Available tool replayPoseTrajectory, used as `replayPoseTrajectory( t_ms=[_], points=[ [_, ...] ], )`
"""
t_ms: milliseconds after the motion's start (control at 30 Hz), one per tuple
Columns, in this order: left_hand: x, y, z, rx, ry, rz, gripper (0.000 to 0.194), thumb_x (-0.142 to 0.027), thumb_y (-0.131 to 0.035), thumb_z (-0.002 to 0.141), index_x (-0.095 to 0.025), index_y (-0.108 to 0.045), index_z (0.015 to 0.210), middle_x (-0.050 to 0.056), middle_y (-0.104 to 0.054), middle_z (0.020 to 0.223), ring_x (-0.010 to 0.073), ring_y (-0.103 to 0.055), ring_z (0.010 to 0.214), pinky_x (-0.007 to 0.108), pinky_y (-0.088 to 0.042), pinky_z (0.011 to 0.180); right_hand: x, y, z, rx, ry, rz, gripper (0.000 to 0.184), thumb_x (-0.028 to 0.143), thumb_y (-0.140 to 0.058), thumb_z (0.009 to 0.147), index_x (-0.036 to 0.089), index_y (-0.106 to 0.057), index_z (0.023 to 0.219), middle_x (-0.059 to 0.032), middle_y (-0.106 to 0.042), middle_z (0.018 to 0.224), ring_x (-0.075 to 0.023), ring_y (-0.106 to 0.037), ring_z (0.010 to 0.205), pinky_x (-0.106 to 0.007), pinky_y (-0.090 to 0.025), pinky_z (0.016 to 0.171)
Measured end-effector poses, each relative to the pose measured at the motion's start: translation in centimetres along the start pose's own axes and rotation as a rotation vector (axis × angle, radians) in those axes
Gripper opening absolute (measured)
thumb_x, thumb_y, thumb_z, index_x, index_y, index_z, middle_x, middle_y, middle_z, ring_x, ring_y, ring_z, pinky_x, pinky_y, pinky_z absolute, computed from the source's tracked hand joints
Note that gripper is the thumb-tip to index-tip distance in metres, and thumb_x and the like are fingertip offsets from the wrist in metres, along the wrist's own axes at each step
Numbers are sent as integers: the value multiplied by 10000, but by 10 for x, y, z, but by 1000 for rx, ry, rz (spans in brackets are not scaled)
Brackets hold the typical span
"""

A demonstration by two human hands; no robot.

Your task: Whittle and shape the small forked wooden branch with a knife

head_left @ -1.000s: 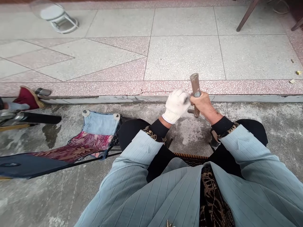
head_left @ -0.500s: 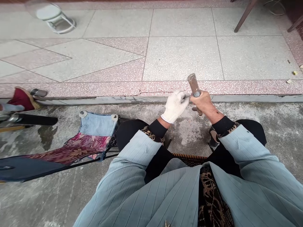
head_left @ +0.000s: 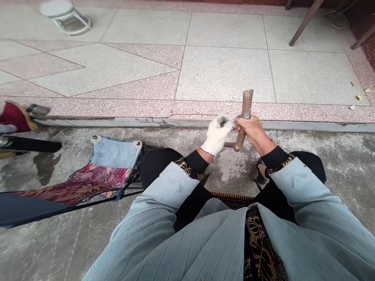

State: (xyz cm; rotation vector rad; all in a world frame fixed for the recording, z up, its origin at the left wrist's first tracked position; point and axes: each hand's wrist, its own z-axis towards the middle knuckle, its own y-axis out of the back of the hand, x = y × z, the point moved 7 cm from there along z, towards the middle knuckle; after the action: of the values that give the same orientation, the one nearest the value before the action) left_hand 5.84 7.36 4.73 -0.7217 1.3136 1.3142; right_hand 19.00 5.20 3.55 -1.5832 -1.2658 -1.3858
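My right hand (head_left: 251, 127), bare, is wrapped around a brown, pipe-like piece (head_left: 247, 103) that looks like wood or bamboo. The piece stands nearly upright in the view, its cut upper end above my fist and its lower end below. From the lower end a thinner brown stub (head_left: 230, 144) points left. Thin grey wire (head_left: 245, 116) is wound around the middle, just above my fingers. My left hand (head_left: 217, 134) wears a white knitted glove. Its fingertips are pinched together close beside the wire winding; what they hold is too small to make out.
A folding chair with patched fabric (head_left: 115, 152) stands at my left. Beyond it are another person's red shoe (head_left: 14, 116), a metal cylinder (head_left: 38, 109) and a black tube (head_left: 35, 144). A tiled step (head_left: 131, 121) runs ahead, with a white stool (head_left: 70, 19) on it.
The brown piece has turned from leaning left to nearly upright, and its lower end and side stub show more. Both hands stay close together. The view has shifted slightly.
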Motion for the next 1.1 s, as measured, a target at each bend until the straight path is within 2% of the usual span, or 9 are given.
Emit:
replayPoseTrajectory(
  t_ms=[167, 400, 467, 600, 667, 733, 933, 1033, 1100],
  points=[
    [-14, 1, 6, 150, -130, 233, 106, -230, -515, 818, -181, -608, 830, 20, -639, 886, 138, -578, 834, 269, -447, 761, 10, 14, 3, -131, 114, -368, 171, 326, -593, 610, 175, -532, 664, 19, -486, 553, -120, -459, 517, -246, -411, 464],
    [-20, 1, 9, 111, -217, 535, 92, -141, -518, 759, -174, -568, 688, 65, -596, 791, 191, -561, 803, 316, -427, 715, 17, 10, 4, -113, 274, -617, 195, 365, -565, 627, 182, -500, 603, 19, -462, 532, -120, -436, 535, -245, -383, 504],
    [-14, -1, 6, 80, -161, 405, 86, -145, -515, 754, -178, -544, 680, 50, -592, 774, 175, -559, 779, 305, -432, 704, 15, 11, 4, -118, 215, -541, 185, 362, -558, 618, 182, -516, 636, 18, -478, 536, -122, -452, 520, -244, -391, 492],
    [9, -7, -1, 5, 29, -109, 87, -228, -458, 824, -182, -525, 793, 16, -603, 781, 121, -563, 729, 259, -461, 684, 4, 11, 5, -72, 47, -276, 203, 336, -520, 607, 181, -544, 736, 23, -507, 533, -132, -503, 485, -241, -418, 465],
    [15, -9, -1, 18, 93, -174, 123, -254, -436, 843, -177, -524, 804, 12, -608, 779, 113, -561, 719, 249, -462, 675, 3, 13, 6, -67, 40, -282, 199, 337, -521, 603, 182, -541, 725, 21, -512, 531, -134, -513, 486, -240, -421, 467],
    [11, -7, 2, 58, 70, -40, 147, -281, -462, 843, -173, -561, 829, 16, -624, 814, 125, -566, 755, 255, -459, 695, 6, 16, 7, -101, 92, -412, 200, 361, -535, 608, 179, -540, 692, 14, -513, 536, -137, -510, 502, -243, -414, 477],
    [-20, 0, 10, 197, -220, 509, 172, -257, -504, 834, -164, -648, 812, 66, -638, 888, 197, -574, 883, 320, -430, 804, 16, 15, 6, -136, 247, -706, 248, 404, -562, 618, 158, -569, 647, 2, -523, 545, -134, -479, 541, -254, -387, 524],
    [-20, -1, 9, 201, -234, 570, 166, -200, -479, 817, -160, -624, 745, 72, -625, 815, 208, -571, 839, 336, -426, 779, 17, 14, 5, -141, 251, -697, 230, 388, -575, 611, 159, -570, 640, 5, -520, 526, -132, -479, 528, -255, -390, 520],
    [-15, -1, 7, 165, -173, 460, 128, -184, -490, 791, -164, -602, 733, 58, -620, 789, 194, -568, 811, 325, -429, 762, 14, 17, 5, -149, 199, -597, 216, 368, -575, 606, 160, -572, 664, 10, -523, 518, -130, -485, 498, -251, -396, 494]
  ],
)
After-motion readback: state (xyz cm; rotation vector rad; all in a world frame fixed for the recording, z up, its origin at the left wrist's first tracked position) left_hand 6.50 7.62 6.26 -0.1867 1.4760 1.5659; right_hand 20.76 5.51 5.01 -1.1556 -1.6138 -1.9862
